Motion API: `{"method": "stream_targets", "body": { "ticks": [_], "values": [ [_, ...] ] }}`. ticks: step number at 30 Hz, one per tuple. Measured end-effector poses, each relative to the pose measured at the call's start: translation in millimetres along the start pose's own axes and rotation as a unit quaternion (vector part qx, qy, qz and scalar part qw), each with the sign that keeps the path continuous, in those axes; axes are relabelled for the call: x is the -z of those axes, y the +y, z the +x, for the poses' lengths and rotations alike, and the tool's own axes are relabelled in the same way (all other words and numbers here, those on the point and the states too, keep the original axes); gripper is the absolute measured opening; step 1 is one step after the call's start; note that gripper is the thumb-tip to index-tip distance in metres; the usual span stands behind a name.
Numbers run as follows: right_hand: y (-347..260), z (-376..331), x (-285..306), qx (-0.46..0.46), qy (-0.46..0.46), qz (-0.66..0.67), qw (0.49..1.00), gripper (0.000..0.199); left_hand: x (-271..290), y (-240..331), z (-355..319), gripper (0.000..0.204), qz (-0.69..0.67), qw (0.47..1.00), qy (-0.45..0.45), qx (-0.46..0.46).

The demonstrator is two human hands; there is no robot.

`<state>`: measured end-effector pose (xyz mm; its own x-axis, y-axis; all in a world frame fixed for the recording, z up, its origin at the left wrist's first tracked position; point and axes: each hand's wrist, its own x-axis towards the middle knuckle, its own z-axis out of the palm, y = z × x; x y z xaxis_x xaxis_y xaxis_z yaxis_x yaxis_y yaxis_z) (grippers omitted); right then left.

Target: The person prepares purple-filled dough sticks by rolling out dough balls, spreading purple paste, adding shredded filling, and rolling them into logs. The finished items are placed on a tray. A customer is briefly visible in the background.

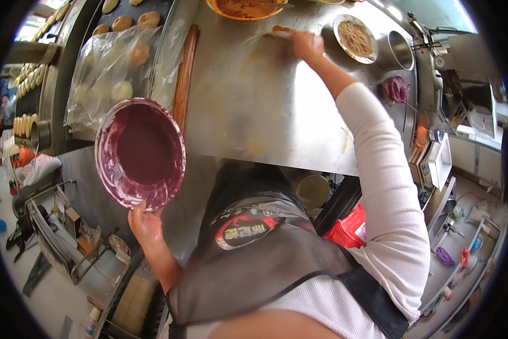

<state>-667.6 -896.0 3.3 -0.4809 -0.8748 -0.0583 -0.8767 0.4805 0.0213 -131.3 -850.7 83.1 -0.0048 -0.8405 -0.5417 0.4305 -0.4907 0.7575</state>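
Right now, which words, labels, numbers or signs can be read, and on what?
Apron: pale lettering and a red-and-black emblem with yellow characters; I don't copy printed wording.
Red package below the table: pale patch, too small to read.
Bottle-shaped container at lower left: too blurred to read.
Bowl in the left hand: no text visible.

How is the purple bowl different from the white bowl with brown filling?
The purple bowl is held in the left hand; the white bowl rests on the table. The purple bowl has smeared, streaky walls; the white bowl holds heaped brown filling. Both are round and open-topped.
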Motion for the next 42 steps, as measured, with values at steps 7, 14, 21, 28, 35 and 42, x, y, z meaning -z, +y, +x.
{"method": "stream_targets", "body": {
  "ticks": [7, 14, 21, 28, 35, 42],
  "values": [
    [32, -57, -24, 0.018, -0.087, -0.060, 0.994, 0.029, 18, -2, 3, 0.021, 0.016, 1.000, 0.007, 0.008],
    [-14, -268, -7, 0.218, -0.200, 0.040, 0.954, 0.033, 9, 15, 24, 0.026, 0.025, 0.999, -0.031, 0.017],
    [-169, -182, -41, 0.165, -0.051, 0.058, 0.983, 0.011, 2, 32, 45, 0.032, 0.046, 0.997, -0.057, 0.005],
    [-92, -8, -11, -0.063, 0.023, 0.048, 0.997, 0.013, -6, 21, 40, 0.035, 0.033, 0.999, -0.034, 0.002],
    [-30, 17, -2, -0.034, 0.035, 0.049, 0.998, 0.017, -25, 8, 29, 0.037, 0.013, 0.999, -0.043, 0.021],
    [-86, 13, -27, -0.007, 0.041, 0.103, 0.994, 0.010, -66, 9, 40, 0.027, 0.058, 0.997, -0.045, 0.022]
  ]
}}
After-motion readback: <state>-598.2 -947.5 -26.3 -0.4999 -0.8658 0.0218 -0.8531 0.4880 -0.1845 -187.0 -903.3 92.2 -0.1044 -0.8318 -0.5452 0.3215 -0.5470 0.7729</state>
